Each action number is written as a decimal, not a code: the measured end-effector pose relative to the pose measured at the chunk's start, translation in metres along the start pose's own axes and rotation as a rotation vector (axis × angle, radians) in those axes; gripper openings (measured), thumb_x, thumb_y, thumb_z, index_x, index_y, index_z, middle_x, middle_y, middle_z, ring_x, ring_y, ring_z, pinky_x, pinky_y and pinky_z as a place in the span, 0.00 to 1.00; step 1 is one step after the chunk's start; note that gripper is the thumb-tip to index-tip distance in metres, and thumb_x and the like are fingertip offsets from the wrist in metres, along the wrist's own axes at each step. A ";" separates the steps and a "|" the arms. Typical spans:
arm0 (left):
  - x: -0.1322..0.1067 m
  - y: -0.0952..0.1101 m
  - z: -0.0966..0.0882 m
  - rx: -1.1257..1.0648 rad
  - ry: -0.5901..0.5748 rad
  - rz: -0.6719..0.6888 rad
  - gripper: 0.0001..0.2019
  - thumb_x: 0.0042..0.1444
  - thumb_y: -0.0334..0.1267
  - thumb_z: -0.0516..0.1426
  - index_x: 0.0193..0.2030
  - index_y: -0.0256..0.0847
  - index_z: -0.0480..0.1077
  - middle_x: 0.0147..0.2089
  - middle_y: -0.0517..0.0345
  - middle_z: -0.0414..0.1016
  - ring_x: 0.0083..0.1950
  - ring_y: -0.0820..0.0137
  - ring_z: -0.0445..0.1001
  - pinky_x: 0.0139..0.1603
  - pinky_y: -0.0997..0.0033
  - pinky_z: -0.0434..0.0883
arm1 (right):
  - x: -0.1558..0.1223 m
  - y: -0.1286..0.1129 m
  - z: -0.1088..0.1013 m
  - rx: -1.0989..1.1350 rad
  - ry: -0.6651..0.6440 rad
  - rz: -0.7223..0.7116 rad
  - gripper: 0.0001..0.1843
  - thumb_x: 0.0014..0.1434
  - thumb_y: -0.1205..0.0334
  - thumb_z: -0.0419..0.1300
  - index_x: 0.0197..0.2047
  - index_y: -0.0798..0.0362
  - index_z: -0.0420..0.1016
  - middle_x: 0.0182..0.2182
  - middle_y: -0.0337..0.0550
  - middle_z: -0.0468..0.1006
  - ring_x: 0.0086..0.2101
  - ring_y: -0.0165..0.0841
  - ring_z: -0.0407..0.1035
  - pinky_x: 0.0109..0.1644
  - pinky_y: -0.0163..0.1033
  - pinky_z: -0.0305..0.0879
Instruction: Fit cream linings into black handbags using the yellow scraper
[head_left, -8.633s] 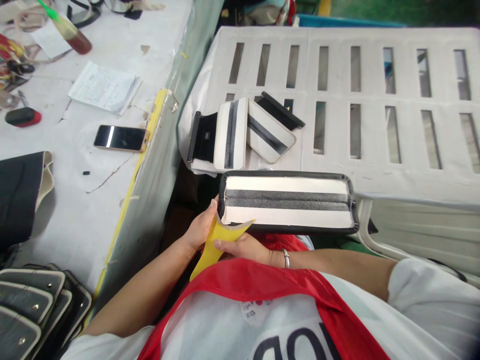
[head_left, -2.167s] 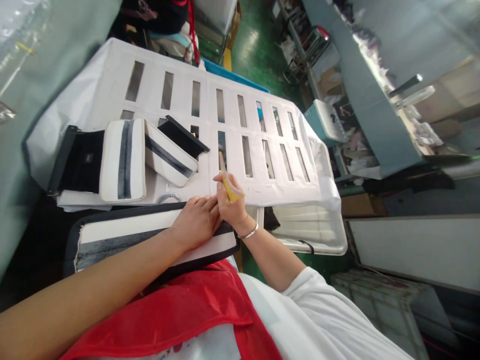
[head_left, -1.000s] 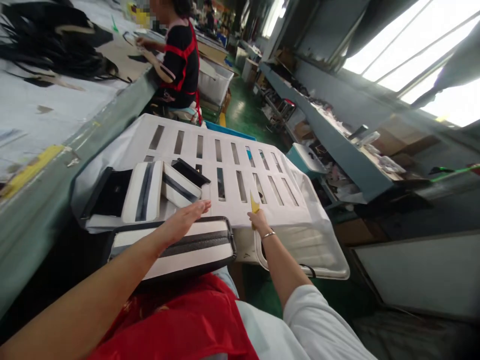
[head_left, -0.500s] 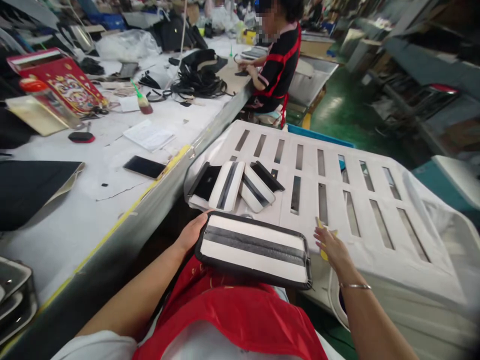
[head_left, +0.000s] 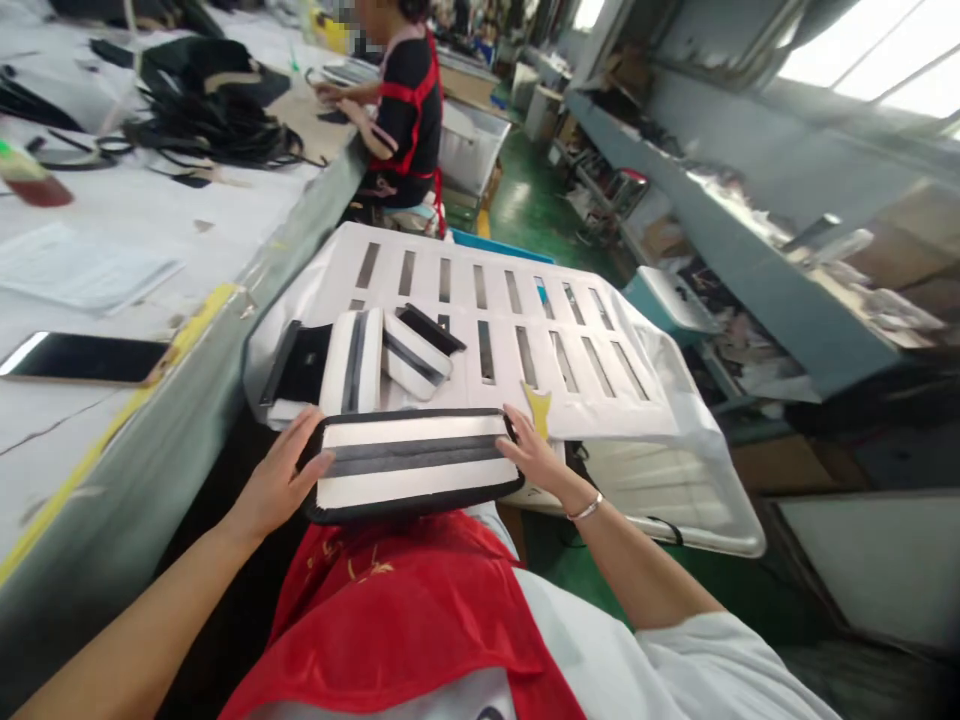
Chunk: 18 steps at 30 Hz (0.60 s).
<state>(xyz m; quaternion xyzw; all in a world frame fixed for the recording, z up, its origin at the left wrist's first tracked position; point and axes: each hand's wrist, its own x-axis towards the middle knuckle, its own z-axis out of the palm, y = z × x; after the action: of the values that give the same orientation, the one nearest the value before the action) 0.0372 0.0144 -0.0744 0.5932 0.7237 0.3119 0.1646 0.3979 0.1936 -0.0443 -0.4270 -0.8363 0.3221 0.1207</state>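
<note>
A long black-edged panel with white bands and a grey middle stripe lies across my lap. My left hand grips its left end, thumb on top. My right hand holds its right end, fingers curled on the edge. A yellow plastic tool lies on the white slotted crate lid just beyond my right fingers, apart from them. Two smaller striped pieces rest on the lid's near left corner.
The white worktable to my left carries a phone, papers, a bottle and black straps. Another person in a red apron works further along it. A green floor aisle and cluttered shelving run on the right.
The yellow tool has left my right hand and lies on the lid. My right hand moved onto the panel's right end. My view swung right.
</note>
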 end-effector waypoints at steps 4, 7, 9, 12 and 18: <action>-0.014 0.003 -0.007 0.348 -0.116 0.392 0.44 0.49 0.66 0.53 0.68 0.41 0.54 0.70 0.44 0.54 0.69 0.51 0.54 0.69 0.46 0.48 | -0.023 -0.017 -0.017 -0.414 -0.209 -0.308 0.56 0.46 0.34 0.62 0.68 0.59 0.52 0.67 0.60 0.50 0.66 0.50 0.44 0.67 0.55 0.45; -0.016 0.014 -0.013 0.487 -0.165 0.510 0.39 0.52 0.64 0.52 0.64 0.40 0.61 0.68 0.42 0.57 0.67 0.51 0.58 0.69 0.46 0.45 | -0.026 -0.022 -0.019 -0.586 -0.246 -0.384 0.51 0.49 0.37 0.62 0.67 0.60 0.54 0.66 0.62 0.51 0.65 0.51 0.47 0.67 0.55 0.45; -0.014 0.019 -0.015 0.519 -0.195 0.525 0.36 0.54 0.62 0.52 0.63 0.37 0.63 0.68 0.40 0.58 0.67 0.51 0.58 0.68 0.47 0.47 | -0.022 -0.020 -0.018 -0.635 -0.255 -0.413 0.49 0.52 0.37 0.60 0.66 0.62 0.55 0.66 0.64 0.51 0.64 0.52 0.49 0.67 0.55 0.46; -0.011 0.023 -0.014 0.535 -0.230 0.514 0.35 0.56 0.60 0.51 0.62 0.35 0.64 0.68 0.38 0.56 0.68 0.51 0.56 0.68 0.48 0.49 | -0.017 -0.017 -0.015 -0.654 -0.271 -0.437 0.47 0.54 0.38 0.59 0.66 0.64 0.57 0.65 0.66 0.52 0.63 0.54 0.50 0.66 0.55 0.47; -0.008 0.029 -0.018 0.538 -0.288 0.416 0.35 0.54 0.60 0.53 0.62 0.37 0.64 0.69 0.42 0.56 0.68 0.52 0.55 0.67 0.48 0.51 | -0.018 -0.024 -0.018 -0.633 -0.263 -0.376 0.45 0.54 0.43 0.61 0.66 0.64 0.56 0.66 0.66 0.50 0.64 0.53 0.48 0.65 0.54 0.49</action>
<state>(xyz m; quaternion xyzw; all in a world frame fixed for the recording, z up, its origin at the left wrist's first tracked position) 0.0499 0.0052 -0.0435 0.7874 0.6134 0.0506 0.0359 0.4025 0.1770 -0.0140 -0.2373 -0.9663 0.0723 -0.0682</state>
